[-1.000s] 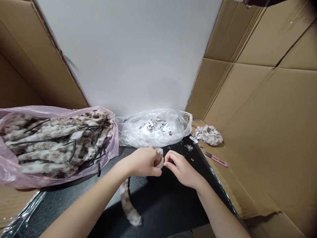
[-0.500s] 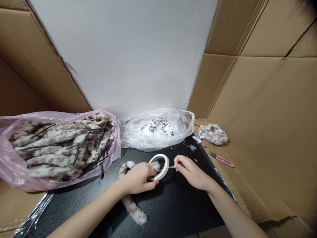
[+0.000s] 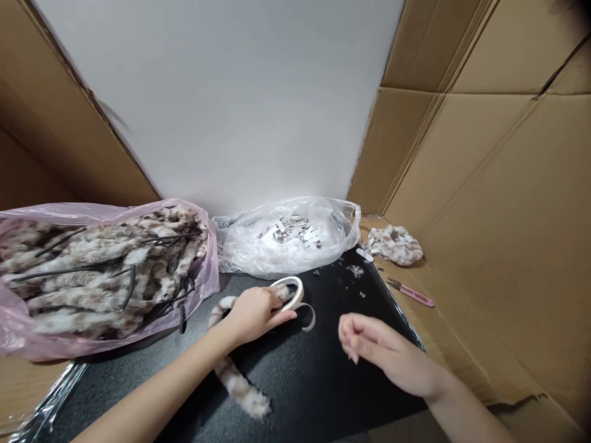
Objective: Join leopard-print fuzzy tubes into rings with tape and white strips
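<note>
**Two hands well apart: left hand (image 3: 256,315) at a white tape roll (image 3: 299,295), right hand (image 3: 381,347) out to the side**

On the far left stands a brown cardboard panel (image 3: 60,117). In front of it a pink plastic bag (image 3: 211,264) gapes wide, full of mottled brown-and-cream faux-fur tubes (image 3: 83,280), with thin black rods (image 3: 129,288) lying among them. Next comes the black tabletop (image 3: 318,394). On it, a single mottled fur tube (image 3: 242,391) curves round beneath the left wrist, its pale near end lying to the front.

The left hand is curled, palm down, over the left side of the tape roll, thumb along the near side; a furry end shows between the fingers and the ring. Its fingertips are partly hidden. Behind stands a clear plastic bag (image 3: 249,258), crumpled around many small white and brown pieces (image 3: 295,232), against a white panel (image 3: 258,98).

A loose tape end (image 3: 310,320) curls from the roll toward the right. Farther right, the right hand is half closed, thumb near the bent fingers; whether it pinches anything, I cannot tell. Beyond it lie fluff scraps (image 3: 355,271), a white tab (image 3: 364,255), pink-handled thread snips (image 3: 417,296) and a bunched fur piece (image 3: 394,245), beside the right-hand cardboard wall (image 3: 517,234).
</note>
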{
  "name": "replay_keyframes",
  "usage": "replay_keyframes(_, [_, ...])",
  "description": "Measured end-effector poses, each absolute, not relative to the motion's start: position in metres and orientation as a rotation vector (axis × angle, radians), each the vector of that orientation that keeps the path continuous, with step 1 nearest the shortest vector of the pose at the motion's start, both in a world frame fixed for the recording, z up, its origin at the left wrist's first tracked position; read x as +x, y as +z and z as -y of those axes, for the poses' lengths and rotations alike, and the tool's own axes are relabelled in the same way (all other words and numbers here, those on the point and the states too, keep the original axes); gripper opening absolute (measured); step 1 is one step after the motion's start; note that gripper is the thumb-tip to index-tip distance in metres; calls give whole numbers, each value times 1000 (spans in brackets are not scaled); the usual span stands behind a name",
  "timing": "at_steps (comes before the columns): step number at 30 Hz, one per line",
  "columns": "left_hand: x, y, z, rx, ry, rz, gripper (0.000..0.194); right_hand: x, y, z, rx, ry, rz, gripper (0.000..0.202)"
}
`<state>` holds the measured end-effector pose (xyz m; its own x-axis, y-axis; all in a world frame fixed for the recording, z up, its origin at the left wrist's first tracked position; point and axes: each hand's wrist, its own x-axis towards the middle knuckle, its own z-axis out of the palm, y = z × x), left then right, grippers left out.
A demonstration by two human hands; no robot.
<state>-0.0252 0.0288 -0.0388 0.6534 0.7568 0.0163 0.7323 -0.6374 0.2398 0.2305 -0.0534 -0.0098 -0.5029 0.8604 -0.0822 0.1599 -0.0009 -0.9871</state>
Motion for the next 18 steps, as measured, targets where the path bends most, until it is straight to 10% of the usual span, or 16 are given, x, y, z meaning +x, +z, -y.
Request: replay_keyframes(18, [-22, -17, -12, 2600, 133, -1011, 19, 166, 5, 1, -1501, 375, 2504, 25])
